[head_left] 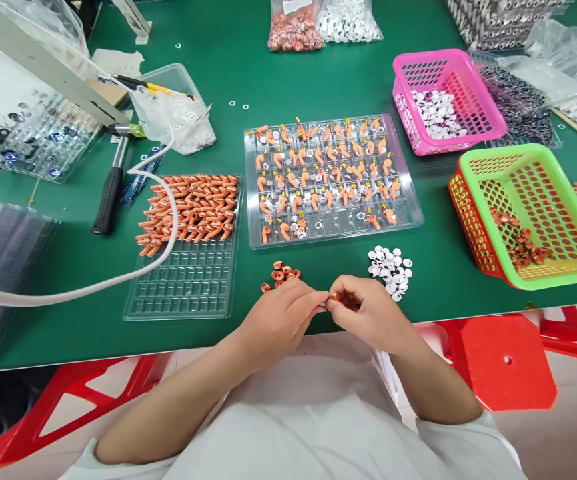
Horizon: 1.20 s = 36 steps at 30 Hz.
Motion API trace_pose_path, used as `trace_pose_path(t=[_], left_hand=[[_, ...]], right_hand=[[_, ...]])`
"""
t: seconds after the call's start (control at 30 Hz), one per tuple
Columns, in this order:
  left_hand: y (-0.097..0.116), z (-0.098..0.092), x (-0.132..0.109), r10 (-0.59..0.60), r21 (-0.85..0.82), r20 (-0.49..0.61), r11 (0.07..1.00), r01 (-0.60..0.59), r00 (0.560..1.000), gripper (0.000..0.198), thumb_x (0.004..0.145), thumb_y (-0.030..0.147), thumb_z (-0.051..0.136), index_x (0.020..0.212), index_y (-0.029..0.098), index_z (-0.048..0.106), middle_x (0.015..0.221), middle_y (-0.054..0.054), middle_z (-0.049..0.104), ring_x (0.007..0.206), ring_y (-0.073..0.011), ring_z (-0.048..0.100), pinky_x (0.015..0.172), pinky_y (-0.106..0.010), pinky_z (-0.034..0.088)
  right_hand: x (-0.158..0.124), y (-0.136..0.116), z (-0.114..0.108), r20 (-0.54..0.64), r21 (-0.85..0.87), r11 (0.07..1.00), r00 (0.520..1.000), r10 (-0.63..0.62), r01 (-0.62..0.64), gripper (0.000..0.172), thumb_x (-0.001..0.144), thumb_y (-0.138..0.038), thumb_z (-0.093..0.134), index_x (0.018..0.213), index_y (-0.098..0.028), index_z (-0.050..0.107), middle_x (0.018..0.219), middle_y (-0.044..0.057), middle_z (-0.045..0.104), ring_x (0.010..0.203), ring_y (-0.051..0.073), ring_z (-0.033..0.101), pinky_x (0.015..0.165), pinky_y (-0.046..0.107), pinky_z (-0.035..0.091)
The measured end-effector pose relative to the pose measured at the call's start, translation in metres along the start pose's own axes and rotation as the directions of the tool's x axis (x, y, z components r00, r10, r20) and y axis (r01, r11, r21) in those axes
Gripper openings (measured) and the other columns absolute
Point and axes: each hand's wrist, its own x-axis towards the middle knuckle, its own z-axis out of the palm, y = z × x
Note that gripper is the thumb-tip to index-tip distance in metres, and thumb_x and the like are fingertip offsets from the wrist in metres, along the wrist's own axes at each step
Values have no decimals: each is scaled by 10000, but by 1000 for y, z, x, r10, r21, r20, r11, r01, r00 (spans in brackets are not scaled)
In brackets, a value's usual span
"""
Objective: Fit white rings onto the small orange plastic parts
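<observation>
My left hand (281, 321) and my right hand (374, 313) meet at the table's front edge, fingertips pinched together. Between the right fingertips shows a small part with a gold-coloured end (334, 297); the rest of it is hidden. The left fingers are closed on something small and pale that I cannot make out. Just beyond the left hand lies a small pile of copper-coloured round caps (282, 272). White round discs (391, 267) are heaped beyond the right hand. Farther back sits a clear compartment tray (411, 200) holding curved orange pieces with gold-coloured ends.
At left, a clear tray (181, 283) holds rows of copper-coloured pieces, with a white cable (118, 279) across it. A hammer (109, 193) lies beside it. At right stand a pink basket (408, 127) of discs and a green basket (563, 277) of caps.
</observation>
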Motion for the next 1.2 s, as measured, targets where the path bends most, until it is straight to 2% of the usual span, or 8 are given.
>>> trace_pose_path(t=[0.1,0.2,0.3,0.4,0.57,0.83,1.1,1.2], left_hand=[[0,-4,2,-7,-32,15,999,8,1000,189,966,128,477,1090,162,617,823,-72,724,716,-168,652,669,-294,539],[1,-7,4,-110,-136,-3,985,109,994,125,963,175,548,1031,179,652,783,-31,735,699,-144,660,681,-260,533],[3,-9,7,-228,-205,45,951,232,973,82,931,203,626,976,190,693,728,12,734,653,-119,656,642,-218,503],[3,-10,7,-272,-244,70,928,281,960,87,912,206,655,974,200,715,721,29,740,635,-110,654,627,-207,489],[2,-10,6,-279,-287,86,912,292,956,111,904,204,666,998,208,725,755,15,748,666,-119,664,648,-213,494],[2,-8,5,-232,-267,82,932,245,969,148,921,178,633,1047,187,711,778,-6,747,685,-127,653,659,-220,495],[4,-5,2,-280,-232,64,929,287,958,136,907,201,658,1027,159,705,786,-15,744,686,-124,668,655,-215,503],[3,-2,1,-230,-211,22,950,229,973,122,919,184,635,1024,170,696,788,-16,746,709,-133,672,678,-228,519]], right_hand=[[2,-1,-3,38,28,999,999,32,-33,119,792,-186,562,681,-202,522,589,-62,450,540,93,390,481,216,313],[1,-3,-5,23,5,1000,999,23,-23,112,792,-181,562,688,-205,529,592,-62,470,539,93,402,483,217,316],[-1,-5,-6,-19,-32,999,1000,-8,7,114,803,-191,566,697,-209,528,596,-61,479,537,93,404,484,221,312],[-2,-7,-6,-23,-62,998,999,-29,28,122,810,-191,563,697,-208,519,596,-59,474,542,95,396,485,223,308],[-1,-8,-5,1,-97,994,999,-43,43,123,802,-173,553,694,-210,506,612,-57,475,556,98,401,495,223,316],[0,-7,-8,33,-178,983,999,-26,31,124,805,-175,542,693,-209,502,611,-59,492,556,98,410,486,231,296],[2,-6,-7,43,-193,981,999,-11,19,112,810,-180,536,706,-209,506,620,-61,494,565,98,413,490,231,294],[3,-5,-5,47,-187,982,999,-15,24,121,804,-173,530,695,-211,492,613,-67,473,566,97,398,491,231,290]])
